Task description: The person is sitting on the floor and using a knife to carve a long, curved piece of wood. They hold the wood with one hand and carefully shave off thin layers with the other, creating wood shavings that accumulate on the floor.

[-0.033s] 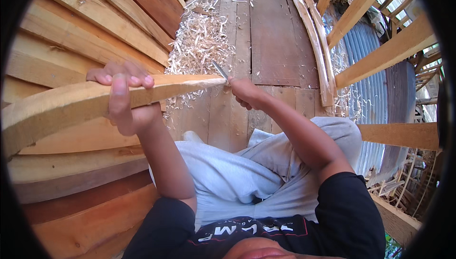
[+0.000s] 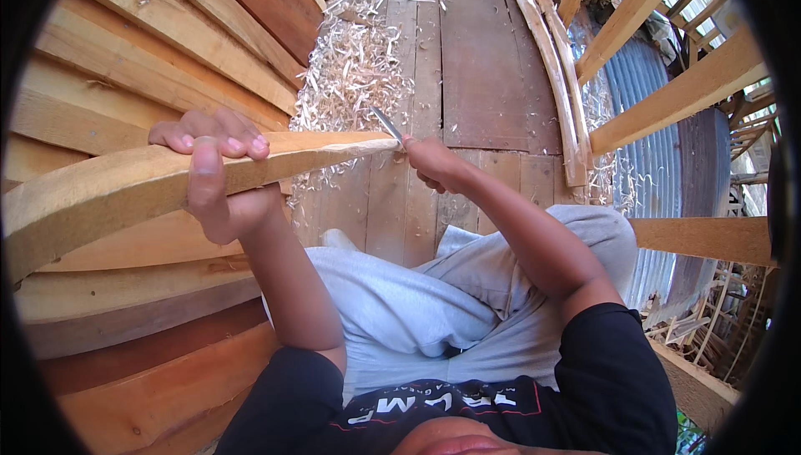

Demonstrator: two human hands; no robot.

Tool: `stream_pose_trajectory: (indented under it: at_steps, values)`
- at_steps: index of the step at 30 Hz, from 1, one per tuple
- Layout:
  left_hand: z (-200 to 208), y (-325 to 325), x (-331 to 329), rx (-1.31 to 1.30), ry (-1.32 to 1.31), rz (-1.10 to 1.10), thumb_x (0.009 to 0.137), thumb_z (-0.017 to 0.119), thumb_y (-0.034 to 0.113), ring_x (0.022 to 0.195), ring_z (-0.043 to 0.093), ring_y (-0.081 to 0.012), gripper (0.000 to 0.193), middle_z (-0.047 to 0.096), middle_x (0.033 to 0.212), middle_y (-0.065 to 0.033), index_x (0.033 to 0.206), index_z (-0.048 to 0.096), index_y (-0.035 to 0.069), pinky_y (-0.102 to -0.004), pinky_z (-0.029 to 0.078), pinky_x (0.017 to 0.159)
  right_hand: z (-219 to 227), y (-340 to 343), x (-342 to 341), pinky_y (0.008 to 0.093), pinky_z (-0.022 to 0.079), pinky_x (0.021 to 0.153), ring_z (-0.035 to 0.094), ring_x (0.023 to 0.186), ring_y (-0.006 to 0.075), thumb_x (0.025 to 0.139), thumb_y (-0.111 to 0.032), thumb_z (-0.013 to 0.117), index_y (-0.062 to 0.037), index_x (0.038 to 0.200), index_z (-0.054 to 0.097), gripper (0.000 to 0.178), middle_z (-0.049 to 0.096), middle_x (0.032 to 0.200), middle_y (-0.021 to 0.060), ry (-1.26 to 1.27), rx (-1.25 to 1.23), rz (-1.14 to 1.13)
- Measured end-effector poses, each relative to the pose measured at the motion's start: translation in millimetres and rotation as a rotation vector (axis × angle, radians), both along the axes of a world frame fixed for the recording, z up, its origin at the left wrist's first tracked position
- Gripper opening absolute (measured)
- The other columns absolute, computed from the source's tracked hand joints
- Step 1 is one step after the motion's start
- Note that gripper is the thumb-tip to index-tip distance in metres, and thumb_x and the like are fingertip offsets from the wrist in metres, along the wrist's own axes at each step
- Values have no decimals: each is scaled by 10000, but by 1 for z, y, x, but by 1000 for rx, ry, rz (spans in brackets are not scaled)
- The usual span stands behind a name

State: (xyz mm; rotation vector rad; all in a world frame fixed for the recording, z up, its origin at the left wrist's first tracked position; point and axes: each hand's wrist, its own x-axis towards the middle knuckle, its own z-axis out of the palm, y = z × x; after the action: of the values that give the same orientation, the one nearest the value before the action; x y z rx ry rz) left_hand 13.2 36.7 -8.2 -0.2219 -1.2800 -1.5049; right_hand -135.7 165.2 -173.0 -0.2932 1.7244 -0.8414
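Note:
A long curved piece of wood [image 2: 133, 178] comes in from the left edge and tapers to a pale, freshly cut tip at the middle. My left hand [image 2: 219, 167] is closed round it part-way along, thumb on the near side and fingers over the top. At the tip, my right hand [image 2: 430, 163] grips a knife [image 2: 386, 123]. Its handle is hidden in my fist. The thin metal blade points up and to the left, just beyond the wood's end; whether it touches the wood I cannot tell.
Curled wood shavings [image 2: 355, 71] lie heaped on the plank floor [image 2: 488, 54] beyond the tip. A board wall [image 2: 100, 63] runs along the left. Two long peeled poles [image 2: 555, 63] lie at the right, beside slanting posts [image 2: 676, 88] and corrugated metal sheeting [image 2: 638, 88].
My left hand has shifted very slightly leftward on the wood. The knife and my right hand look almost unmoved.

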Motion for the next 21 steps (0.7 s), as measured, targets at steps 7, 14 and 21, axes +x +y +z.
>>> stream_pose_trajectory:
  at_steps: [7, 14, 21]
  values:
    - [2, -11, 5, -49, 4, -41, 838, 548, 94, 596, 487, -164, 124, 509, 706, -71, 959, 521, 88, -280, 468, 579, -10, -6, 8, 301, 108, 385, 156, 407, 78, 1010, -555, 278, -187, 597, 247, 554, 213, 506, -64, -164, -30, -115]
    - [1, -14, 7, -27, -27, 35, 839, 555, 131, 585, 479, -162, 108, 517, 692, -68, 940, 545, 93, -280, 453, 593, 7, -5, -2, 314, 165, 414, 221, 448, 89, 997, -489, 290, -175, 758, 375, 404, 277, 567, -60, -306, -80, 19]
    - [2, -13, 6, 15, 12, 29, 822, 575, 119, 583, 478, -161, 119, 518, 681, -65, 934, 545, 93, -268, 450, 558, -3, 1, 9, 303, 159, 375, 203, 415, 91, 1004, -508, 293, -165, 687, 356, 471, 266, 535, -52, -179, -84, -46]
